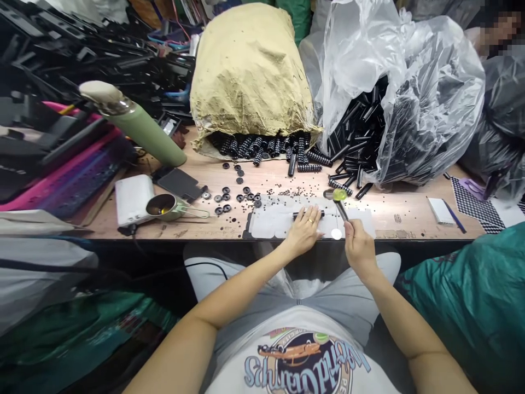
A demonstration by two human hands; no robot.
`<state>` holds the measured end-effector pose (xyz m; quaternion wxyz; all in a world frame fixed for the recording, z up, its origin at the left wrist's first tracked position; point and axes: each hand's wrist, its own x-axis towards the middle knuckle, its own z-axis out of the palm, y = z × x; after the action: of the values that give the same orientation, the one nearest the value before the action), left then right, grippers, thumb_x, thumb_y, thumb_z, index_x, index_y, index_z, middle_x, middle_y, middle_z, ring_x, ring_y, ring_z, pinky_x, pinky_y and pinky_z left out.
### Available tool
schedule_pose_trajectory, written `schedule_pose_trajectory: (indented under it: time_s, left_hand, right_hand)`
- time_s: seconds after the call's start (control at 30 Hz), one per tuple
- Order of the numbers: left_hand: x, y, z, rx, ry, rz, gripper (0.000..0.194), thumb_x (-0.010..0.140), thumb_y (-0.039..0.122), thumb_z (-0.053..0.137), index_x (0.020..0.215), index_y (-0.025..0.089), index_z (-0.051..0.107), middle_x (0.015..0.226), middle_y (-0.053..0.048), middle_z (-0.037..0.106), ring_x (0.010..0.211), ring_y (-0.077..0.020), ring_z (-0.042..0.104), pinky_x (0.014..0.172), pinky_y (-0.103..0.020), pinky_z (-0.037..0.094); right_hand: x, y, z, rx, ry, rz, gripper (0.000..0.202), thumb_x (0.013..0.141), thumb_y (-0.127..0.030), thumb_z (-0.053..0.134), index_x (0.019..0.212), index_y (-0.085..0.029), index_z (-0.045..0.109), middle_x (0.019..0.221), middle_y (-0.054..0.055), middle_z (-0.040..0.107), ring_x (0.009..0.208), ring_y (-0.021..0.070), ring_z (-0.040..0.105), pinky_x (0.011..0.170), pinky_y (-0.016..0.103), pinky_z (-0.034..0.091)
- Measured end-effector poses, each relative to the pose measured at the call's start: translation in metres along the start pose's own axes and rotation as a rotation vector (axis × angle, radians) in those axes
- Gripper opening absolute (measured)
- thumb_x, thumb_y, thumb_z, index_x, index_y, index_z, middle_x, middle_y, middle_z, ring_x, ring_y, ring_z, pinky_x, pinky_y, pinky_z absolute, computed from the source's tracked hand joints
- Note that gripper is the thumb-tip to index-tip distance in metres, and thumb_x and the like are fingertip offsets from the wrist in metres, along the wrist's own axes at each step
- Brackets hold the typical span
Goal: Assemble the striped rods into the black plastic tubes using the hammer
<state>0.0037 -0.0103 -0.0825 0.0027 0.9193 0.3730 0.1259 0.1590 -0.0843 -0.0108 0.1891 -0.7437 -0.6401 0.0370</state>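
Observation:
A short black tube (315, 214) lies across a whitish mat (266, 224) at the table's front edge. My left hand (305, 227) is over the tube with fingers bent across it, holding it down. Part of the tube is hidden under those fingers. In my right hand (361, 246) is the handle of a small hammer (339, 195), gripped with the fingers wrapped round it. Its head has a yellow-green face and is raised to the right of the tube. A white disc (336, 234) sits on the mat just below the hammer.
Behind are a yellow sack (250, 71) spilling studded black tubes (303, 153) and a clear plastic bag (430, 104) of smooth ones. Black round caps (225, 197) lie left of the mat. A metal cup (164, 208), white box (133, 200) and green bottle (147, 131) stand farther left.

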Motion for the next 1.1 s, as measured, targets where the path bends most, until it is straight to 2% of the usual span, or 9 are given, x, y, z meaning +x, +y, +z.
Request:
schedule_pose_trajectory:
  time_s: [0.07,0.23,0.37,0.47,0.63,0.8,0.87,1.0,1.1]
  left_hand:
    - [-0.001,0.006,0.004,-0.012,-0.016,-0.005,0.065,0.093,0.041,0.038,0.142,-0.002,0.033,0.148,-0.023,0.032,0.141,-0.0313,0.024,0.114,-0.047,0.019]
    - [0.004,0.003,0.005,-0.073,-0.032,0.025,0.053,0.09,0.021,0.039,0.138,0.0,0.039,0.142,-0.023,0.042,0.136,-0.029,0.034,0.111,-0.043,0.028]
    - [0.01,0.0,-0.011,-0.166,-0.094,-0.07,0.038,0.089,0.012,0.04,0.123,0.007,0.056,0.11,-0.018,0.063,0.108,-0.0255,0.058,0.092,-0.038,0.046]
    - [0.017,-0.003,-0.027,-0.315,-0.179,-0.027,0.025,0.09,0.025,0.049,0.106,0.013,0.065,0.091,-0.012,0.066,0.091,-0.0233,0.061,0.079,-0.034,0.049]
    - [0.075,-0.054,-0.042,-0.461,0.068,-0.54,0.029,0.095,0.027,0.042,0.096,0.007,0.064,0.097,-0.017,0.063,0.091,-0.0221,0.056,0.081,-0.035,0.046]
    - [0.127,-0.111,-0.043,-0.527,0.156,-0.741,0.023,0.092,0.015,0.047,0.087,-0.001,0.062,0.095,-0.021,0.062,0.102,-0.0262,0.052,0.09,-0.043,0.04]
    - [0.122,-0.107,-0.042,-0.618,0.145,-0.757,0.023,0.091,0.014,0.048,0.081,0.002,0.064,0.085,-0.015,0.065,0.088,-0.0216,0.057,0.083,-0.039,0.045]
    - [0.084,-0.065,-0.037,-0.948,0.02,-0.603,0.009,0.078,0.016,0.064,0.076,0.01,0.07,0.07,-0.005,0.067,0.062,-0.0129,0.059,0.062,-0.025,0.047]
    - [0.066,-0.042,-0.036,-1.228,-0.109,-0.404,0.013,0.078,0.022,0.064,0.075,0.011,0.071,0.069,-0.006,0.067,0.061,-0.0143,0.06,0.058,-0.023,0.046]
  right_hand:
    - [0.002,-0.017,0.001,0.034,0.019,-0.097,0.046,0.101,-0.039,0.016,0.097,-0.016,0.055,0.075,0.007,0.064,0.064,0.0168,0.061,0.058,0.024,0.036]
    - [0.008,-0.043,0.015,-0.178,-0.379,-0.208,0.035,0.101,-0.038,0.027,0.101,-0.018,0.056,0.081,0.007,0.068,0.063,0.0168,0.062,0.055,0.025,0.032]
    - [0.023,-0.03,0.011,-0.202,-0.266,-0.033,0.035,0.101,-0.041,0.026,0.099,-0.019,0.054,0.087,0.006,0.068,0.067,0.0153,0.062,0.056,0.025,0.026]
    - [0.038,-0.007,0.011,-0.236,-0.191,0.081,0.035,0.101,-0.04,0.029,0.097,-0.018,0.055,0.09,0.006,0.067,0.071,0.0149,0.061,0.057,0.025,0.024]
    - [0.049,0.022,0.032,-0.269,-0.218,0.08,0.03,0.098,-0.039,0.04,0.096,-0.016,0.059,0.094,0.009,0.066,0.085,0.0195,0.059,0.065,0.026,0.034]
    - [0.058,0.026,0.048,-0.004,-0.033,-0.1,0.031,0.093,-0.039,0.047,0.108,-0.014,0.058,0.108,0.012,0.062,0.105,0.025,0.053,0.089,0.038,0.043]
    - [0.067,0.025,0.048,0.129,0.04,-0.17,0.042,0.089,-0.043,0.054,0.119,-0.014,0.052,0.118,0.015,0.058,0.115,0.0268,0.049,0.098,0.043,0.04]
    - [0.086,0.02,0.042,0.247,0.054,-0.278,0.097,0.068,-0.057,0.071,0.144,-0.017,0.025,0.147,0.018,0.03,0.138,0.0329,0.026,0.111,0.054,0.026]
    - [0.095,0.019,0.04,0.311,-0.028,-0.325,0.103,0.065,-0.054,0.074,0.146,-0.019,0.021,0.147,0.017,0.028,0.139,0.0323,0.025,0.112,0.053,0.027]
